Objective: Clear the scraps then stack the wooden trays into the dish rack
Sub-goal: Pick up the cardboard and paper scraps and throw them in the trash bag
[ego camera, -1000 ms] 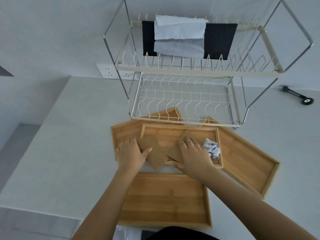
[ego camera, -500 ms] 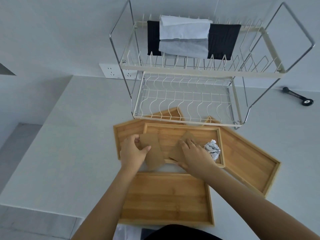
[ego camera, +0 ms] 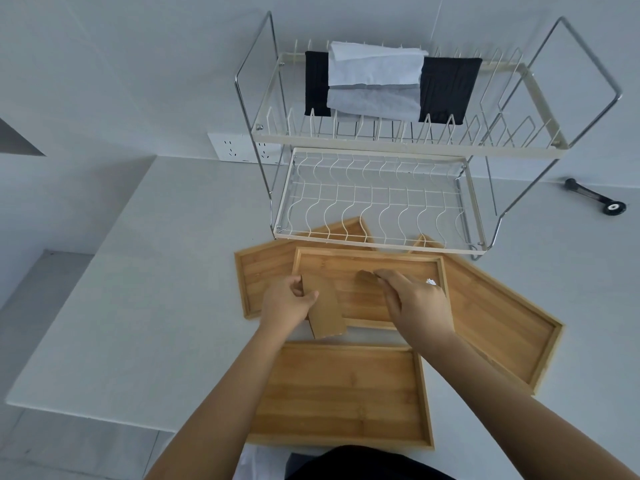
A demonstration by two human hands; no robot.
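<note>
Several bamboo trays lie overlapped on the white counter in front of a two-tier wire dish rack (ego camera: 377,199). The top tray (ego camera: 349,268) lies in the middle, a near tray (ego camera: 343,396) sits by my body, a right tray (ego camera: 498,323) lies angled, and a left tray (ego camera: 259,271) pokes out. My left hand (ego camera: 285,303) pinches a brown cardboard scrap (ego camera: 325,311) that hangs over the top tray's front rim. My right hand (ego camera: 412,299) closes its fingertips on a second cardboard scrap (ego camera: 365,276) inside that tray. A crumpled foil ball (ego camera: 430,282) peeks out behind my right hand.
A black cloth (ego camera: 446,88) and a white cloth (ego camera: 375,81) hang on the rack's upper tier. A black tool (ego camera: 595,199) lies on the counter to the right. A wall socket (ego camera: 239,150) sits left of the rack. The counter's left edge drops to the floor.
My left hand has closed on the left cardboard scrap and lifted its edge. My right hand has slid forward over the second scrap, now covering most of the foil ball.
</note>
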